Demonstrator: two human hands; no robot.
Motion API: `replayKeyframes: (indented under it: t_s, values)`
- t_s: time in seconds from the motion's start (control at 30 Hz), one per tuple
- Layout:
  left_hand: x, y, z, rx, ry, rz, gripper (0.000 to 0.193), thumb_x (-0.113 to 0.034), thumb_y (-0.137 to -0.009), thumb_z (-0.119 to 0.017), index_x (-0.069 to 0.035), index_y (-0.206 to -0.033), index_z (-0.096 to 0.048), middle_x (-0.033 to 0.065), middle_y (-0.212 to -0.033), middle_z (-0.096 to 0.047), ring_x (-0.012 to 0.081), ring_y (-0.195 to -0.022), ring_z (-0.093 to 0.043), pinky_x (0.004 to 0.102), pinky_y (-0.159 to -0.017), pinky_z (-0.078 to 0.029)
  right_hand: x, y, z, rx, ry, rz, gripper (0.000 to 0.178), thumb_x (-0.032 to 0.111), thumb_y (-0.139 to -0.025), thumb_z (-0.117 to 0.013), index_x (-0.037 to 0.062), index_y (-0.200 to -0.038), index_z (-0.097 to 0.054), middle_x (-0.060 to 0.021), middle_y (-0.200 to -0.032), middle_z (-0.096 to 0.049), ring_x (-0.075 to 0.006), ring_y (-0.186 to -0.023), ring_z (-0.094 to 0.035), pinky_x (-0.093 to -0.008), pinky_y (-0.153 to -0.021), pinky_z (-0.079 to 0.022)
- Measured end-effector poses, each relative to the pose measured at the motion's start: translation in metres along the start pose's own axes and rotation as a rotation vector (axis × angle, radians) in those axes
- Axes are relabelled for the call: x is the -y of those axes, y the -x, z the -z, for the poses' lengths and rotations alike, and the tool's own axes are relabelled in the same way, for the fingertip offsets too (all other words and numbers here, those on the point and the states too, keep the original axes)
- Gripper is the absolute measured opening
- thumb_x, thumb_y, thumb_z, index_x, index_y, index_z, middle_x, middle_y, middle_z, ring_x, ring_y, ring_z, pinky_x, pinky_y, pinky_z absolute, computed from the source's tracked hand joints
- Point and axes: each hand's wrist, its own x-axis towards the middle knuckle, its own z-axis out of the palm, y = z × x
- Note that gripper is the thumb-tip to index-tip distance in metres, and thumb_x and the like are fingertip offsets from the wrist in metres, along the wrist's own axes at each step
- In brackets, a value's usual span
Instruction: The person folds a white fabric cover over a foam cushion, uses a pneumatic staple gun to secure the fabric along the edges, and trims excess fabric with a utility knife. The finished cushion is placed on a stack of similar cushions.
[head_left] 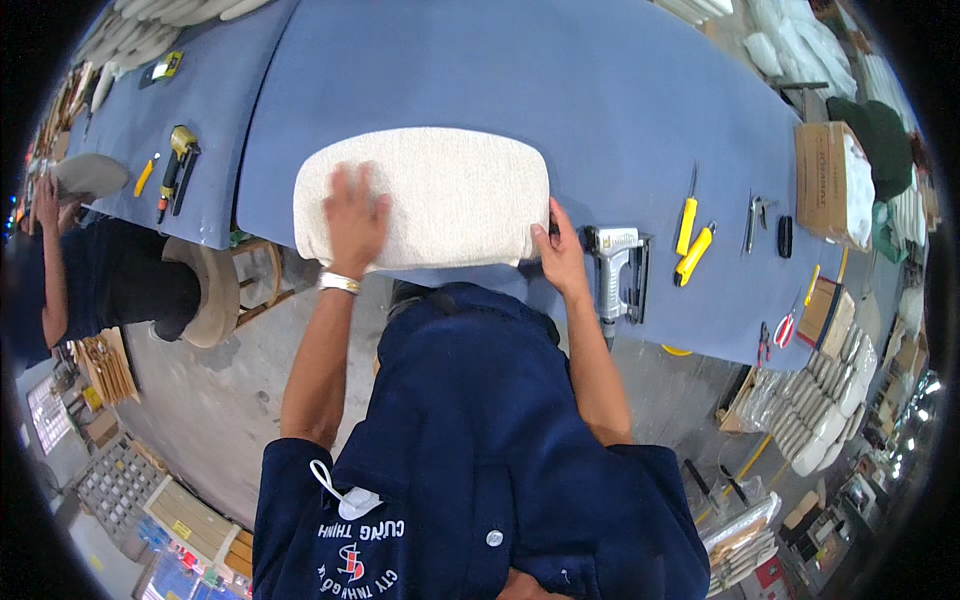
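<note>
A cream fabric-covered cushion pad (450,190), with a rounded far edge and straighter near edge, lies at the front of the blue-topped table (640,110). My left hand (355,220) rests flat on its left part, fingers stretched out and slightly blurred. At the pad's near right corner, my right hand (562,250) grips the edge, thumb on top and the other fingers at the side. Just right of that hand is a silver staple gun (618,270), its handle toward the table's front edge.
Farther right lie a yellow-handled screwdriver (687,225), a yellow cutter (695,255), tweezers (749,222) and red-handled scissors (785,328). A cardboard box (825,185) stands at the right edge. On the left table rests another staple gun (180,165), near a co-worker (110,280) handling a pad.
</note>
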Motion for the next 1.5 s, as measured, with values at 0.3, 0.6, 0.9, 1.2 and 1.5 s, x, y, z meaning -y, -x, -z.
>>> replayKeyframes:
  t_s: [0.3,0.6,0.9,1.2,1.5]
  values:
    - [-0.13,-0.001,-0.005,0.21,-0.086,-0.412,0.06,-0.043,-0.102,-0.046,-0.026,-0.159,-0.035,0.0171,-0.169,-0.016,0.0379,-0.156,-0.013,0.0709,-0.117,-0.009,-0.009,0.013,-0.004,-0.02,0.07,0.089,0.068,0.008,-0.093,-0.071,0.003,-0.153,-0.04,-0.0137,-0.132,-0.054,-0.0217,-0.114,-0.061,-0.0326,-0.092,-0.054]
    - [-0.134,-0.002,-0.006,0.246,-0.1,-0.401,0.061,-0.046,-0.102,-0.046,-0.027,-0.159,-0.035,0.0178,-0.169,-0.016,0.0404,-0.156,-0.011,0.074,-0.115,-0.007,0.003,0.014,-0.007,-0.049,0.29,0.149,0.076,0.007,-0.086,-0.076,0.0048,-0.153,-0.039,-0.0146,-0.134,-0.051,-0.0234,-0.108,-0.058,-0.0338,-0.088,-0.053]
    - [-0.134,-0.003,-0.006,0.261,-0.025,-0.35,0.063,-0.051,-0.101,-0.045,-0.028,-0.158,-0.035,0.014,-0.169,-0.018,0.0378,-0.156,-0.013,0.0735,-0.116,-0.009,-0.016,0.009,0.001,0.017,0.161,0.092,0.074,0.007,-0.087,-0.074,-0.0001,-0.151,-0.037,-0.0177,-0.142,-0.049,-0.0265,-0.122,-0.056,-0.0372,-0.098,-0.051]
    - [-0.012,0.014,-0.008,-0.239,0.297,0.186,0.045,-0.028,-0.094,-0.067,-0.014,-0.137,-0.062,0.0173,-0.147,-0.053,0.0384,-0.144,-0.039,0.0588,-0.118,-0.024,0.018,0.003,0.001,-0.01,-0.016,-0.046,0.053,0.017,-0.102,-0.06,-0.0035,-0.147,-0.041,-0.0196,-0.139,-0.055,-0.0239,-0.115,-0.062,-0.0353,-0.097,-0.05]
    - [0.087,0.034,0.037,-0.009,0.624,0.925,0.081,-0.055,-0.09,-0.068,0.008,-0.138,-0.055,0.0268,-0.135,-0.061,0.0362,-0.124,-0.059,0.0426,-0.106,-0.044,0.048,-0.029,0.019,-0.026,0.131,-0.17,0.048,0.027,-0.103,-0.059,-0.0039,-0.139,-0.053,-0.0173,-0.127,-0.063,-0.023,-0.116,-0.059,-0.0351,-0.101,-0.046]
